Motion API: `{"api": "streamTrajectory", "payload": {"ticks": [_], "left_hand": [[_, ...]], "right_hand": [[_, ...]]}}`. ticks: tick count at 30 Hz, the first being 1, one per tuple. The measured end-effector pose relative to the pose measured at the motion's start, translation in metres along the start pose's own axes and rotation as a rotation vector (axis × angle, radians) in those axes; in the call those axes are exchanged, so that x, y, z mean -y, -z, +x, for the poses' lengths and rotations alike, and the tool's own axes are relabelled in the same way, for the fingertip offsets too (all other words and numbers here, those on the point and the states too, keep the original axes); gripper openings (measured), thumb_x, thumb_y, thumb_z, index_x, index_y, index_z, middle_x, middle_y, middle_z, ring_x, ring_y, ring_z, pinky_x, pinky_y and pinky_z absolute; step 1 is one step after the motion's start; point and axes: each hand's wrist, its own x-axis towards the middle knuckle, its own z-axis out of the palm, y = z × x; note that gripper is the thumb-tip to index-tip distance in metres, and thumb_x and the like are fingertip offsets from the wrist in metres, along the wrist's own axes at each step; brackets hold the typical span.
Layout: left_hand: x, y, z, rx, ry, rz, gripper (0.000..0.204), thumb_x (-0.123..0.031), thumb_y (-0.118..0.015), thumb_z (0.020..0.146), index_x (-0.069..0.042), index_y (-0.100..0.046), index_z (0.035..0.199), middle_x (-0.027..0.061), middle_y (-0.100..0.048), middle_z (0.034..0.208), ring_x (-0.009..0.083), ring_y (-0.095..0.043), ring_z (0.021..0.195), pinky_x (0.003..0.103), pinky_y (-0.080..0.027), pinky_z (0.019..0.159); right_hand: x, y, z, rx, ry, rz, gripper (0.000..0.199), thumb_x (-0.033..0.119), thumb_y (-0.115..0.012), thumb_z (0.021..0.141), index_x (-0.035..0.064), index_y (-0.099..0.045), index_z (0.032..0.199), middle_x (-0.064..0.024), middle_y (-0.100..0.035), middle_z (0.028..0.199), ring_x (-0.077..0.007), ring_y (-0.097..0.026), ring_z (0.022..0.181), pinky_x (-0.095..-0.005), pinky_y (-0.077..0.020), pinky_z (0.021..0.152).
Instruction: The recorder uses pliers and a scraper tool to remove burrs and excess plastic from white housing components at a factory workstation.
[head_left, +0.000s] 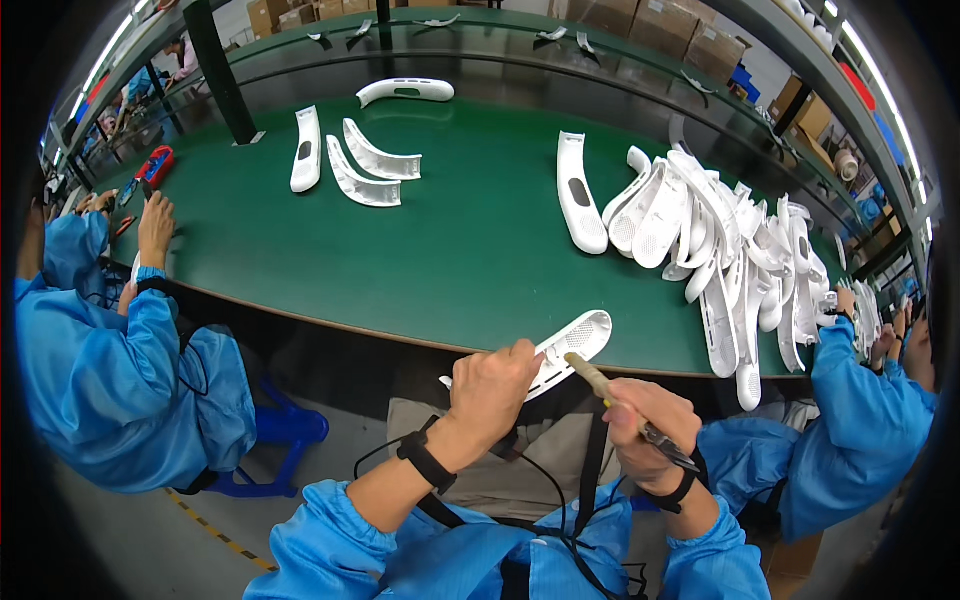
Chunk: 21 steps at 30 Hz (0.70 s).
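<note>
Near the table's front edge, my left hand [492, 392] is closed around a curved white plastic shell [588, 338], its hollow inner side facing up. Slots and a patch of small holes show along the shell. My right hand [652, 425] grips a slim hand tool [592, 376] with a blunt beige end. That end reaches into the shell close to my left fingers; whether it touches the plastic, I cannot tell. A grey metal part [668, 447] sticks out from the back of my right fist, and the rest of the tool is hidden by my fingers.
A large heap of white shells [735, 235] covers the right of the green table [470, 250]. Several more shells [306, 150] lie at the far left. Co-workers in blue sit on both sides, one beside a blue stool [290, 430]. A dark post [218, 75] stands behind.
</note>
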Motion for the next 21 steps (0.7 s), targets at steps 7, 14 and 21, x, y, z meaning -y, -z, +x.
{"api": "streamTrajectory", "payload": {"ticks": [7,14,21], "left_hand": [[-0.009,0.007,0.006,0.1,0.118,-0.025,0.026,-0.023,-0.063,0.091,-0.002,-0.056,0.078,0.0188,-0.063,0.067,0.0408,-0.063,0.064,0.05,-0.048,0.055],[0.06,0.035,0.114,0.024,0.316,-0.545,0.026,-0.002,-0.049,0.091,0.006,-0.051,0.115,0.0096,-0.06,0.102,0.0148,-0.057,0.09,0.03,-0.05,0.079],[0.109,-0.013,0.363,0.057,0.396,-0.855,0.039,-0.024,-0.055,0.097,0.005,-0.05,0.123,0.0107,-0.062,0.111,0.0217,-0.059,0.102,0.038,-0.048,0.089]], "right_hand": [[-0.018,0.01,-0.013,-0.086,-0.387,0.195,0.025,0.021,-0.06,0.096,-0.0027,-0.065,0.103,-0.0173,-0.07,0.086,-0.0163,-0.062,0.057,-0.0263,-0.0525,0.053],[-0.053,0.046,0.003,-0.452,-0.817,0.808,0.043,0.033,-0.04,0.104,-0.0064,-0.05,0.119,-0.0207,-0.065,0.097,-0.0076,-0.041,0.047,-0.0253,-0.0471,0.04],[-0.082,0.026,-0.001,-0.425,-0.899,0.889,0.039,0.021,-0.037,0.104,-0.0002,-0.033,0.136,-0.0265,-0.061,0.103,-0.0095,-0.041,0.048,-0.0303,-0.0501,0.044]]}}
